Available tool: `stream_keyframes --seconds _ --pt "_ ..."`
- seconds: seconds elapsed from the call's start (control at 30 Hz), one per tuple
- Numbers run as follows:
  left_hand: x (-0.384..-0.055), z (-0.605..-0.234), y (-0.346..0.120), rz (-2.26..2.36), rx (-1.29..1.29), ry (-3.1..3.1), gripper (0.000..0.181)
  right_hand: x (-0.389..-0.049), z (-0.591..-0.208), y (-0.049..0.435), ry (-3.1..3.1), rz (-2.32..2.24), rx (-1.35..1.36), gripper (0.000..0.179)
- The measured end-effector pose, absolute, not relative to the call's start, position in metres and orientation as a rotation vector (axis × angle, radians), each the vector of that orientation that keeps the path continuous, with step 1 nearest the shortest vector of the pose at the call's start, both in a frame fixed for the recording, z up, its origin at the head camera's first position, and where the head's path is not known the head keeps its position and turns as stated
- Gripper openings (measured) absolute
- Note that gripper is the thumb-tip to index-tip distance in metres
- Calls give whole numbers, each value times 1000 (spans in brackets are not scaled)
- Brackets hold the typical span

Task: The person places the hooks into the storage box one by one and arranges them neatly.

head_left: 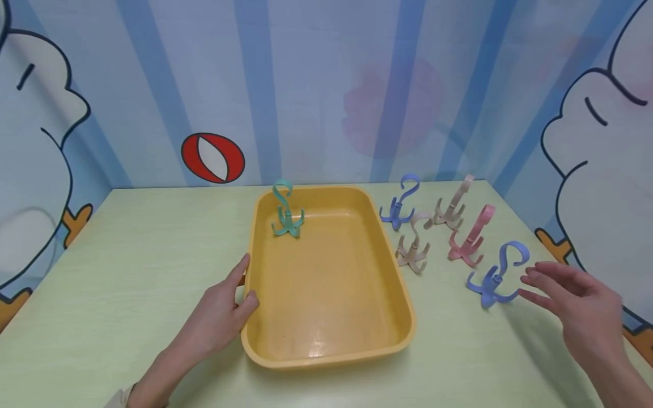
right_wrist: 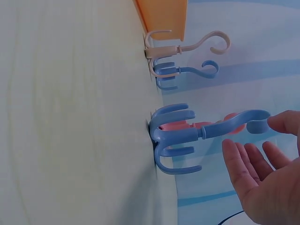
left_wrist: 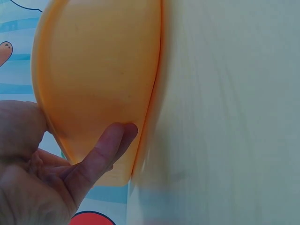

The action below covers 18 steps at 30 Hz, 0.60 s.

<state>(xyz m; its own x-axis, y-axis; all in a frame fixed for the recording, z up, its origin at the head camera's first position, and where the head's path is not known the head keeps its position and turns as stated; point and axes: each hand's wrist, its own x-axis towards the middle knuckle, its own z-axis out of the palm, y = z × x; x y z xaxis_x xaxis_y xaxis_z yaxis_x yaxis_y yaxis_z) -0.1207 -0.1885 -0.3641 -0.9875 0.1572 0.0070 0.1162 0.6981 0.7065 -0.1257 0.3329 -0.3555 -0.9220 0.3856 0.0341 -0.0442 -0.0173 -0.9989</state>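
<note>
My left hand [head_left: 216,311] grips the left rim of a yellow plastic tray [head_left: 326,361], its thumb over the rim and its fingers along the outer wall [left_wrist: 101,70]. Inside the tray, a green four-pronged hook hanger [head_left: 288,222] stands upright near the far left corner. On the right, my right hand [head_left: 586,309] is beside the nearest blue hook hanger [head_left: 491,280], with fingers apart and nothing held. The right wrist view has the thumb [right_wrist: 283,122] right at the curled top of that blue hanger [right_wrist: 176,135], the other fingers spread below it.
Right of the tray stand a beige hanger [head_left: 413,252], a second blue one [head_left: 398,209], another beige one [head_left: 450,209] and a pink one [head_left: 468,246]. All are on a pale green table [head_left: 127,272]. A striped cartoon backdrop [head_left: 316,85] rises behind the table.
</note>
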Motion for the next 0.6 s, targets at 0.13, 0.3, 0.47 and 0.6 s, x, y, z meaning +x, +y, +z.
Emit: stream_keyframes --seconds 0.13,0.3,0.47,0.6 --pt "-121 -365 -189 1181 231 2848 73 -130 -358 334 -2012 2002 -311 26" --pt "-121 -365 -189 1181 231 2850 73 -134 -360 336 -2260 1832 -250 29" --pt "-121 -364 -189 1185 236 2850 74 -143 -358 335 -2530 1544 -277 43" --pt "-121 -364 -189 1194 230 2843 74 -148 -357 332 -2567 1519 -242 47"
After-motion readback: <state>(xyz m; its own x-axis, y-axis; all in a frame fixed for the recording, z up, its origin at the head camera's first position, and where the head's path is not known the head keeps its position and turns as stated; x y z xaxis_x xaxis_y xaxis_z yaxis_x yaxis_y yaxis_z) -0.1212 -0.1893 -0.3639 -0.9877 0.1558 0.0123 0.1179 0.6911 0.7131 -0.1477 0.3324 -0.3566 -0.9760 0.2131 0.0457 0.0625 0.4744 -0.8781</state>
